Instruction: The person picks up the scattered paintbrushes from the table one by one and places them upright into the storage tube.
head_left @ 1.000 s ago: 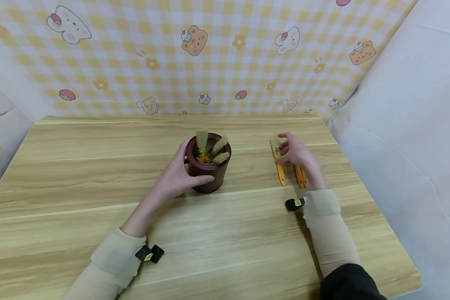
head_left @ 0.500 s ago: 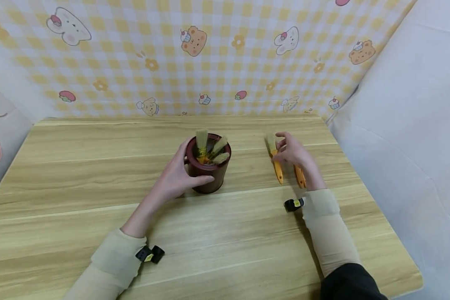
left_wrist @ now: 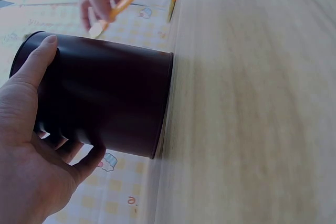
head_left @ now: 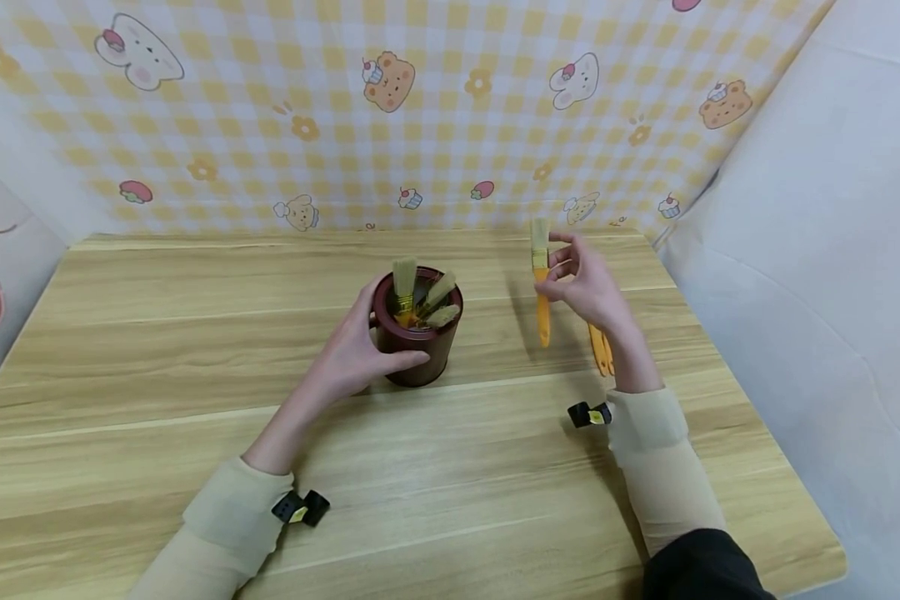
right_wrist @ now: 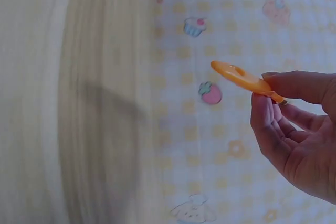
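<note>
My left hand [head_left: 352,346] holds a dark brown cylindrical mug [head_left: 418,360] around its side, thumb across the front. Several bristle brushes [head_left: 404,279] stand in the mug with bristles up. To the right, my right hand [head_left: 588,283] pinches a flat paintbrush [head_left: 543,304] by its orange handle, bristles pointing up, raised over the table. In the right wrist view, thumb and fingers grip the orange handle [right_wrist: 241,78] near the ferrule. The left wrist view shows the mug [left_wrist: 105,93] upright on the table, its opening hidden.
Orange-handled brushes [head_left: 600,350] lie on the wooden table [head_left: 450,467] beneath my right forearm, partly covered by it. A yellow checked cloth [head_left: 450,108] with cartoon prints hangs behind the table. White fabric [head_left: 817,275] hangs along the right side.
My right hand has lifted the paintbrush off the table, tilting it more upright and moving it slightly up and left. The left hand and mug have stayed in place.
</note>
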{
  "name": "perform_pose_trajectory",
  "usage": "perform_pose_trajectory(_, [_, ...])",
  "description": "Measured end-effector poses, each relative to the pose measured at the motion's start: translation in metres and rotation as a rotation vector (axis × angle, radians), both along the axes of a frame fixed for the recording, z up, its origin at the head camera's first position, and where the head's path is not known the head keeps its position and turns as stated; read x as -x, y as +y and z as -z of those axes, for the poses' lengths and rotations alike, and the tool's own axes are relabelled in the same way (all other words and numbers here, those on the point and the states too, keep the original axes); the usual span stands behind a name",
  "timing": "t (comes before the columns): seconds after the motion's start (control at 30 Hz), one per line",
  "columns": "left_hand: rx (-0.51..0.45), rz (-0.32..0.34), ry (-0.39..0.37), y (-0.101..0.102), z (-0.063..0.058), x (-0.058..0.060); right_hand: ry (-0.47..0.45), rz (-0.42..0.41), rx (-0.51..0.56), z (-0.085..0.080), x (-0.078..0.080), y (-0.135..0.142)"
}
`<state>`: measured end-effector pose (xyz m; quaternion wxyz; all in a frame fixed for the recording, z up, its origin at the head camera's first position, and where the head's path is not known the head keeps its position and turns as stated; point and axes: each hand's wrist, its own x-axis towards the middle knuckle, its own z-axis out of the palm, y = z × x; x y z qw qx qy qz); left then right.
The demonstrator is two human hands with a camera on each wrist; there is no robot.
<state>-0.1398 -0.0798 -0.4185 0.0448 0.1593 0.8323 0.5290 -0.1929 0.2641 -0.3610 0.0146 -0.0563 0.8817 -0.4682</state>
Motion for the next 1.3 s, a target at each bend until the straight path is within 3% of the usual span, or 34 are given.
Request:
perform_pose_trajectory(0.3, [0.002, -0.001, 0.001, 0.0, 0.002, 0.0, 0.218, 0.02, 0.168, -0.023, -0.023, -0.029])
perform_pose_trajectory(0.6, [0.0, -0.001, 0.011, 0.001, 0.002, 0.001, 0.556, -0.003, 0.63, -0.031, -0.044, -0.061])
perform_pose_trajectory(0.8, [-0.011, 0.002, 0.007, 0.0, 0.001, 0.0, 0.729, -0.014, 0.821, -0.031, -0.051, -0.082])
perform_pose_trajectory(0.9, [-0.01, 0.0, 0.007, 0.0, 0.0, 0.0, 0.752, -0.045, 0.847, -0.026, -0.052, -0.09])
perform_pose_trajectory(1.03, [-0.005, -0.005, 0.009, -0.001, 0.001, 0.0, 0.697, -0.097, 0.824, -0.018, -0.052, -0.096])
perform_pose_trajectory(1.3, [-0.013, -0.003, 0.014, -0.001, 0.001, 0.0, 0.593, -0.218, 0.644, -0.009, -0.054, -0.104])
